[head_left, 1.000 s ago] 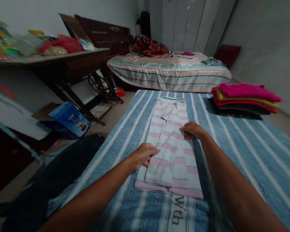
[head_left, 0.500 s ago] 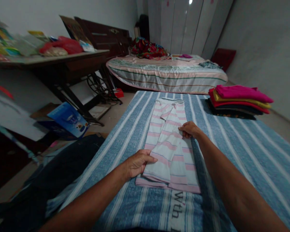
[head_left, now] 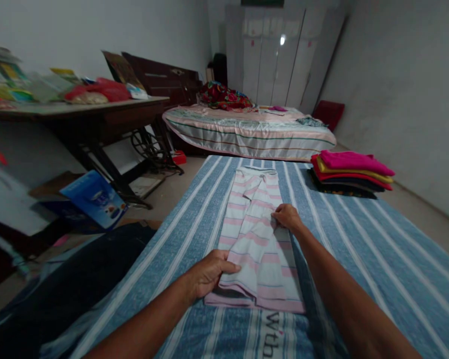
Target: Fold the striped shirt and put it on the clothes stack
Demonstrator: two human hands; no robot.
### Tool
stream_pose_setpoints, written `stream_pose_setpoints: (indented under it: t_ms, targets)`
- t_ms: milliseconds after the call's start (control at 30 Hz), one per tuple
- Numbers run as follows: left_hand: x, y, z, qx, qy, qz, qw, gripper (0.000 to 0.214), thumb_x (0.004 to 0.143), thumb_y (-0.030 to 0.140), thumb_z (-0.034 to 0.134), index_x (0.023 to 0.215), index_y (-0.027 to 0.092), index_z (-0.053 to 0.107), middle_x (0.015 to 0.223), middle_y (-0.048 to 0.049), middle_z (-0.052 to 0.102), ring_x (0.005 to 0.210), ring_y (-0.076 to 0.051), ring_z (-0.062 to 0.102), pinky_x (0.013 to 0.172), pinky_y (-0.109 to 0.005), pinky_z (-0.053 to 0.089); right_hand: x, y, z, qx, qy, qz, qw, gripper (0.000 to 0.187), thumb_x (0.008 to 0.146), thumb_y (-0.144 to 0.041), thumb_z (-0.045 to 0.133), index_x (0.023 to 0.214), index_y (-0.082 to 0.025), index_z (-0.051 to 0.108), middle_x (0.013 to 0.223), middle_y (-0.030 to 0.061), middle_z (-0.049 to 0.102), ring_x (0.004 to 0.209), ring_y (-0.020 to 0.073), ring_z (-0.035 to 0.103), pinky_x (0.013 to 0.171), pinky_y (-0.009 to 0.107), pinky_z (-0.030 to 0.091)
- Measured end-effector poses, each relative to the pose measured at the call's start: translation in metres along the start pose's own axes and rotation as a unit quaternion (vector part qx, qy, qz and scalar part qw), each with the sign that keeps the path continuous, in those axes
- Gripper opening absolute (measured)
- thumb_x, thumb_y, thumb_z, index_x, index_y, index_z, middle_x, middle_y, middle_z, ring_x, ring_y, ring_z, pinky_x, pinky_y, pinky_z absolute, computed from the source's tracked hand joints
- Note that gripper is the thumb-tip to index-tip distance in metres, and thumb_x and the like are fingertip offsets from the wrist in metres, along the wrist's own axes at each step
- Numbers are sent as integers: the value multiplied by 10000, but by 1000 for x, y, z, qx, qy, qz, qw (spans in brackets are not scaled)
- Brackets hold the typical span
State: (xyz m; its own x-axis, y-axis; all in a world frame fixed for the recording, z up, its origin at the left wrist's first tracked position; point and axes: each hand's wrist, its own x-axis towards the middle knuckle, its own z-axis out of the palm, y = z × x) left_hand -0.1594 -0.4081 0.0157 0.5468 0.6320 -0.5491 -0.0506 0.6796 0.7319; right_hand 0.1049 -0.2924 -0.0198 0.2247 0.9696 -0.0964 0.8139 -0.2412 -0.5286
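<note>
Lower toward the hem than in the earlier frame, the left hand (head_left: pixel 209 273) had drawn the upper layer of the striped shirt (head_left: pixel 252 239) down and a little up off the lower one, so a dark gap opened wider beneath it; the right hand (head_left: pixel 287 217) had kept its place along the garment's right side. The shirt lay flat on the blue striped bed (head_left: pixel 362 244), nearer the bed's left edge than its right, its collar (head_left: pixel 256 170) just inside the far edge and its hem toward the person. Its long axis ran from far edge to near, roughly along the white stripes of the bed cover. From the left hand the cloth lay rightward and forward; from the right hand, leftward. The left hand was nearer the hem, thumb on top and fingers under, clamped on the upper layer's left border. The right hand, nearer the collar, had its thumb and finger together on the right border about midway. The two grips thus stood diagonally across the cloth. A folded stack (head_left: pixel 351 173) sat well apart, by the bed's far right corner.
</note>
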Motion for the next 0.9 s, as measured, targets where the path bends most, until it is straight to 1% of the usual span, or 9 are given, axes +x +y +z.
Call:
stream_pose_setpoints:
  t_ms: [100, 233, 367, 467, 567, 633, 700, 767, 900]
  targets:
    - [2, -2, -2, 20, 0, -7, 1000, 439, 503, 124, 735, 933, 81, 657, 745, -90, 699, 640, -219, 655, 623, -324, 520, -13, -9, -5, -60, 36, -13, 997, 214, 768, -249, 583, 956, -172, 649, 912, 86, 661, 863, 207, 618, 652, 239, 427]
    - [4, -3, -6, 67, 42, -25, 997, 490, 494, 174, 753, 964, 100, 637, 703, -63, 675, 530, -174, 608, 438, -238, 444, -45, -21, -3, -118, 54, -71, 989, 268, 845, -224, 476, 1086, -180, 586, 993, 97, 632, 938, 218, 582, 731, 281, 408]
    - [4, -1, -4, 52, 50, -25, 997, 487, 494, 200, 771, 950, 114, 624, 702, -46, 666, 534, -154, 601, 410, -202, 412, -89, -23, 7, -142, 30, -163, 976, 178, 864, -210, 468, 982, -209, 601, 984, 41, 613, 936, 169, 550, 779, 244, 376]
    - [5, 2, 2, 38, 49, -19, 998, 448, 504, 205, 781, 911, 118, 615, 669, -29, 652, 518, -143, 591, 405, -199, 411, -115, -19, 13, -159, 39, -232, 959, 146, 872, -193, 458, 880, -198, 604, 951, 51, 600, 939, 184, 517, 814, 269, 355]
    - [6, 6, 9, 31, 41, -16, 999, 425, 518, 194, 777, 900, 116, 609, 677, -33, 651, 520, -147, 597, 393, -197, 409, -127, -16, 14, -173, 69, -284, 941, 173, 857, -133, 436, 891, -179, 600, 977, 77, 593, 972, 211, 492, 845, 314, 342]
    - [7, 8, 13, 16, 40, -6, 999, 438, 524, 179, 776, 924, 115, 607, 676, -24, 645, 517, -142, 593, 380, -192, 404, -130, -16, 12, -173, 57, -296, 938, 196, 811, -95, 452, 910, -174, 602, 992, 80, 593, 977, 216, 491, 846, 323, 351]
    - [7, 9, 15, -10, 38, 6, 999, 448, 535, 163, 776, 948, 114, 609, 676, -15, 639, 505, -125, 579, 376, -186, 404, -134, -16, 10, -155, 36, -303, 940, 251, 769, -84, 464, 956, -172, 606, 1042, 81, 589, 1014, 220, 484, 868, 329, 359]
    - [6, 10, 16, -35, 36, 12, 999, 427, 556, 151, 770, 950, 110, 612, 672, -12, 635, 490, -106, 562, 384, -182, 412, -140, -14, 10, -124, 21, -319, 939, 353, 742, -100, 473, 1068, -171, 590, 1161, 87, 555, 1126, 232, 438, 942, 349, 339]
    - [7, 8, 15, -61, 37, 21, 997, 390, 591, 136, 750, 955, 108, 613, 680, -19, 642, 489, -100, 559, 404, -183, 426, -157, -12, 21, -82, -10, -337, 938, 679, 662, -215, 555, 1321, -115, 427, 1390, 128, 374, 1312, 290, 243, 1059, 433, 245]
